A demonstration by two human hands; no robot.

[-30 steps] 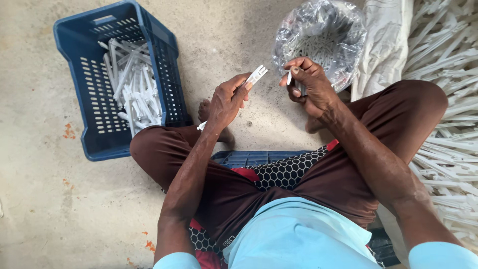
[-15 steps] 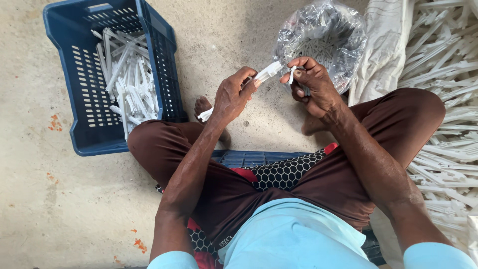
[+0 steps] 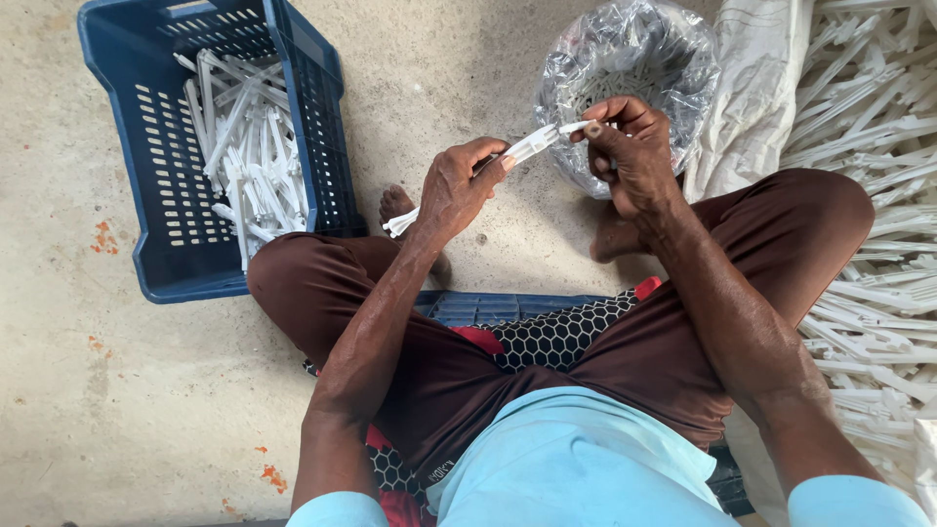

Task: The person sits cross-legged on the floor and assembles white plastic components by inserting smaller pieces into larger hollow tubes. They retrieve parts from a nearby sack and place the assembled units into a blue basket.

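White plastic strip point(image 3: 508, 159), long and slim with a forked end, is held across the space between both hands, above the bare concrete floor point(image 3: 117, 390) and just in front of the person's crossed legs. The left hand point(image 3: 457, 190) is closed around its lower half, thumb pressed along the top, the forked tail poking out below the palm. The right hand point(image 3: 632, 156) pinches the upper tip between thumb and fingers. To do this well, I judge the left grip should stay firm and low while the right works only the tip, keeping the strip straight. Behind the right hand sits a round container lined with crinkled clear plastic point(image 3: 625, 59); a blue slotted plastic crate point(image 3: 176, 205) of similar white pieces stands left, and a heap of white strips point(image 3: 869, 195) lies right.
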